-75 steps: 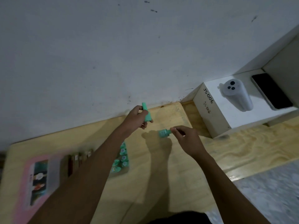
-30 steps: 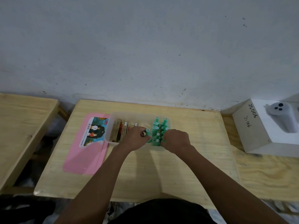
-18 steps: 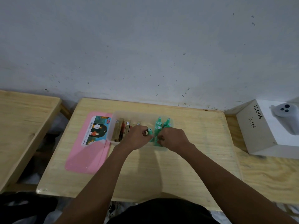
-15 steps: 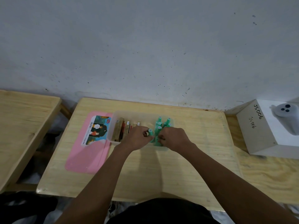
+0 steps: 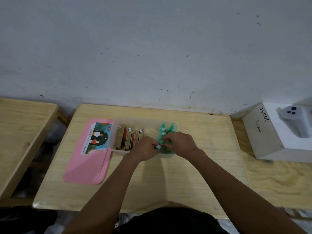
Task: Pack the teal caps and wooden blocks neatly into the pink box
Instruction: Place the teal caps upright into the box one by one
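A translucent box [image 5: 135, 119] stands on the middle of the wooden table, with its pink lid [image 5: 87, 166] lying flat to its left. Several wooden blocks [image 5: 125, 139] stand on edge in the box's left half. Several teal caps [image 5: 166, 130] stand upright in its right half. My left hand [image 5: 145, 148] and my right hand [image 5: 179, 143] meet at the box's near edge, fingertips pinching one teal cap [image 5: 158, 146] at the front of the teal group. The hands hide the caps beneath them.
The wooden table [image 5: 202, 166] backs onto a grey wall. A second wooden table [image 5: 22, 129] stands at the left across a gap. At the right sits a white box [image 5: 263, 139] with handwriting, and a white device [image 5: 297, 119] lies on top.
2.5 s ago both hands held teal caps up near the wall. They have since come down to the box, and over the last second the fingertips have closed together on one cap.
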`<state>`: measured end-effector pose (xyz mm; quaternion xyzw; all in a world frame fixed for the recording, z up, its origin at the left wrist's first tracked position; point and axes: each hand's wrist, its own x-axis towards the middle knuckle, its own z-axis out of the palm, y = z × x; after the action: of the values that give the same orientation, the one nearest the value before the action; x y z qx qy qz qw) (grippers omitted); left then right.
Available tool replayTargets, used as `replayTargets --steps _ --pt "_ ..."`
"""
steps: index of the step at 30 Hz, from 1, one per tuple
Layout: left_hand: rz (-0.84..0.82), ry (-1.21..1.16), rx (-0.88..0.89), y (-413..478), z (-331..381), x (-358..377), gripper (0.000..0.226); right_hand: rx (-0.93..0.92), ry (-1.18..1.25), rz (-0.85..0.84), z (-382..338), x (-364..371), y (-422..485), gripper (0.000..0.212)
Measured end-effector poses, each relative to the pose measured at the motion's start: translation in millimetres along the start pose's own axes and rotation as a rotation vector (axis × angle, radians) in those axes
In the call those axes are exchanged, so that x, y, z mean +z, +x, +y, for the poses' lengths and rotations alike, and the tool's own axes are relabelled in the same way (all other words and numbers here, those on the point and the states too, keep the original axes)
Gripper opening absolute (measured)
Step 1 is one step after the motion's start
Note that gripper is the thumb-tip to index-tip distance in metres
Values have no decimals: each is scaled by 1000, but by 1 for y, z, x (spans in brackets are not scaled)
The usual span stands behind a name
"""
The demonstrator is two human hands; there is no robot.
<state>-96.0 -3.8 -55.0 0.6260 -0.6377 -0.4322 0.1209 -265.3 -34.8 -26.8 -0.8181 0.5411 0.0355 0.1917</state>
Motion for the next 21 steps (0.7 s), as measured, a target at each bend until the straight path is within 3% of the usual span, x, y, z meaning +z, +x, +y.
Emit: replayTargets --steps 8,21 --pt "13 9 -1 6 5 6 32 156 225 116 24 -2 -13 22" --pt "43 -62 -2 6 3 6 17 186 282 155 35 11 -25 23"
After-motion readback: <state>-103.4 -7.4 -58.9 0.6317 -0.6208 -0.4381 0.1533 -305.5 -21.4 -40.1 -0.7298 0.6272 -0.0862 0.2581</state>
